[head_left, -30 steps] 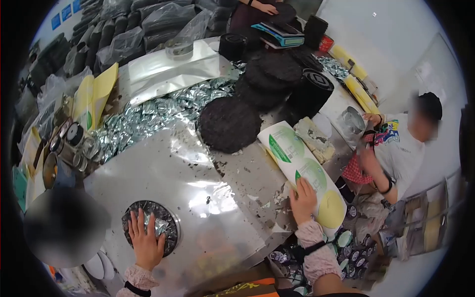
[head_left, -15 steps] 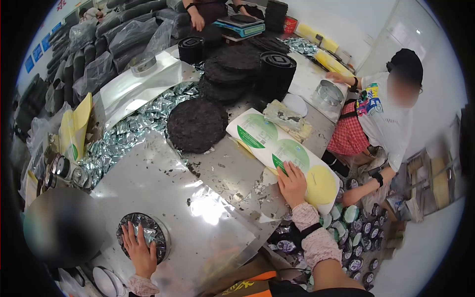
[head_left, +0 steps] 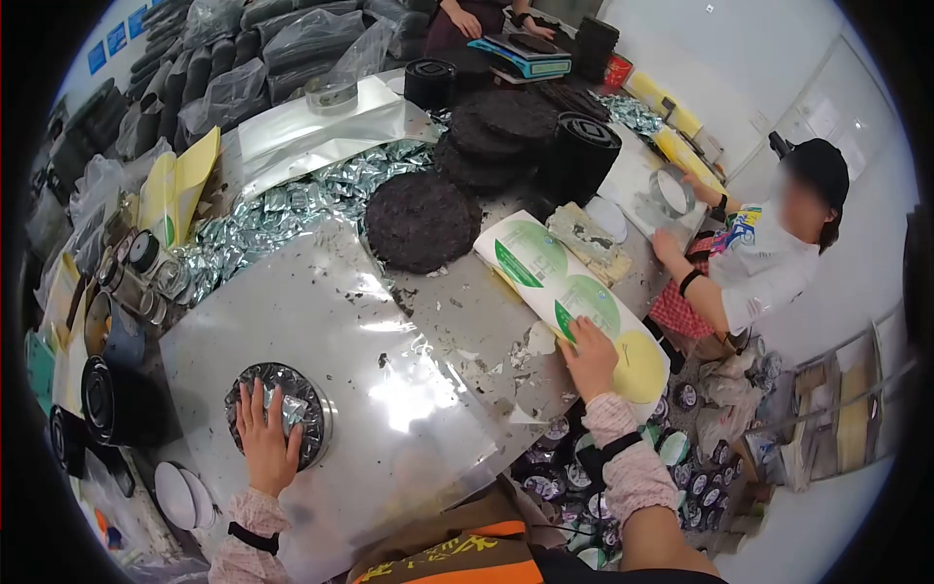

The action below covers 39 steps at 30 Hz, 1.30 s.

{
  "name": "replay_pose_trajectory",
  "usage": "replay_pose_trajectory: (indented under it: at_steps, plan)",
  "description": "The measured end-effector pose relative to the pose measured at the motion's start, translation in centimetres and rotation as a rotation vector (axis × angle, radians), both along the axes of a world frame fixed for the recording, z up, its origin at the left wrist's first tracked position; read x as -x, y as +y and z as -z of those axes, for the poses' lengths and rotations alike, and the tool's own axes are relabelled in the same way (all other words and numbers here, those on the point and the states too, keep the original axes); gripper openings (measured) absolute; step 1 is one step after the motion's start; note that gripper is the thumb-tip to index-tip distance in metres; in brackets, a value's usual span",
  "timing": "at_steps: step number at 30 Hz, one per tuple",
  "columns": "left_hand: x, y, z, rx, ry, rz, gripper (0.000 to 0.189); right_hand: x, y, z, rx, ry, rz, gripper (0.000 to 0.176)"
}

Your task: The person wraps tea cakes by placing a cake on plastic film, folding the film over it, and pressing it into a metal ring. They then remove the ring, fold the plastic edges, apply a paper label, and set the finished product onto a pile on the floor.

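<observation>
My left hand [head_left: 266, 443] lies with fingers spread on top of a round pack wrapped in dark shiny foil [head_left: 305, 392]. A thin metal ring [head_left: 324, 420] surrounds the pack on the clear plastic sheet [head_left: 379, 477]. My right hand [head_left: 592, 362] is at the near left edge of the printed label sheets [head_left: 628, 336], its fingers bent and pressed together over that edge. The sheets are white with green and yellow circles. Part of their edge is hidden under my fingers.
Dark round cakes [head_left: 423, 222] and a black roll [head_left: 587, 161] stand beyond the sheets. Small foil packets [head_left: 282, 200] lie in a heap at left. A co-worker [head_left: 769, 253] at right handles a metal ring [head_left: 671, 191]. Jars [head_left: 144, 253] stand at far left.
The view has shifted, bringing black containers at lower left into sight. My right fingers have drawn in from lying flat to the sheets' edge. The co-worker's second hand has come up towards their ring.
</observation>
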State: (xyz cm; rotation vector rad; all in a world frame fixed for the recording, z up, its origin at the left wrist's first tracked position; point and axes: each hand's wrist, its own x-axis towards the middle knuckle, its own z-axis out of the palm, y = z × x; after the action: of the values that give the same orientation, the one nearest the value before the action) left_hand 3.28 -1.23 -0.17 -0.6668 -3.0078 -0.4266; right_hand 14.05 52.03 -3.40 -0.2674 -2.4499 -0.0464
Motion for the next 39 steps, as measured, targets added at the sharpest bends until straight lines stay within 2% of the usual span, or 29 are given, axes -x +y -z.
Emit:
replay_pose_trajectory:
  at_steps: [3,6,7,9,10,11,12,15,18,20,22,24,26,27,29,32,33,35,36,38,39]
  plan:
    - [-0.2,0.1,0.4,-0.006,0.013,-0.005,0.064,-0.1,-0.7,1.5,-0.179,0.028,0.06,0.023]
    - [0.0,-0.1,0.2,0.003,0.01,-0.001,0.064,0.0,0.2,2.3,0.081,0.072,0.078,0.021]
    - [0.0,-0.1,0.2,0.001,0.012,-0.004,0.065,0.1,0.4,1.2,0.438,0.078,0.202,0.018]
    - [0.0,0.2,0.3,-0.012,-0.002,-0.005,0.067,0.6,5.2,1.1,0.712,0.064,0.301,0.017]
    - [0.0,0.5,0.1,-0.017,-0.017,-0.014,0.068,0.3,11.0,3.9,0.513,0.179,0.192,0.019]
    - [-0.2,0.2,-0.2,-0.015,-0.036,-0.044,0.069,-1.1,22.7,7.9,0.326,0.014,0.486,0.02]
    - [-0.2,0.2,-0.2,-0.032,-0.017,-0.04,0.072,-1.0,22.9,4.8,0.349,-0.047,0.569,0.02]
    - [-0.3,-0.1,-0.5,-0.033,-0.041,-0.059,0.069,0.9,17.4,-1.3,0.369,0.096,0.53,0.028]
    - [-0.1,-0.6,0.0,-0.029,-0.022,-0.035,0.074,4.8,4.3,-4.9,0.566,0.276,0.118,0.042]
    - [-0.2,-0.7,0.1,-0.079,0.02,-0.065,0.076,7.4,-8.0,-4.5,0.821,0.13,-0.205,0.052]
    - [-0.2,-0.6,0.1,-0.029,0.009,-0.068,0.074,9.5,-18.8,-4.1,0.932,-0.165,-0.504,0.062]
    - [-0.2,-1.0,-0.1,-0.021,0.014,-0.055,0.071,11.5,-26.1,-3.7,0.789,-0.394,-0.812,0.072]
    - [0.0,-1.1,0.0,-0.074,0.024,-0.032,0.067,13.3,-29.9,-3.8,0.338,-0.398,-1.208,0.084]
    - [0.0,-1.2,-0.8,-0.475,0.01,0.012,0.061,14.0,-31.6,-3.9,0.291,-0.426,-1.247,0.087]
    - [0.1,-1.6,1.5,-0.462,0.012,0.032,0.059,14.3,-33.7,-3.7,0.198,-0.499,-1.313,0.093]
    - [-0.1,-1.8,1.8,-0.383,0.016,0.037,0.059,13.0,-34.1,-4.5,0.096,-0.608,-1.227,0.094]
    - [0.3,-1.7,1.3,-0.383,0.02,0.026,0.059,13.4,-34.6,-4.9,0.152,-0.623,-1.212,0.093]
    - [0.0,-1.5,2.0,-0.55,-0.063,-0.015,0.06,13.6,-35.1,-5.5,0.273,-0.679,-1.168,0.092]
    - [-0.2,-1.5,2.3,-0.636,-0.101,-0.036,0.061,14.4,-35.7,-4.9,0.655,-0.756,-1.198,0.091]
    - [0.5,-1.5,0.8,-0.586,-0.035,0.012,0.062,17.2,-37.5,-2.3,1.421,-0.848,-1.193,0.089]
    - [0.5,-1.6,0.9,-0.697,-0.022,-0.002,0.061,17.5,-38.3,-1.6,1.437,-0.791,-1.262,0.088]
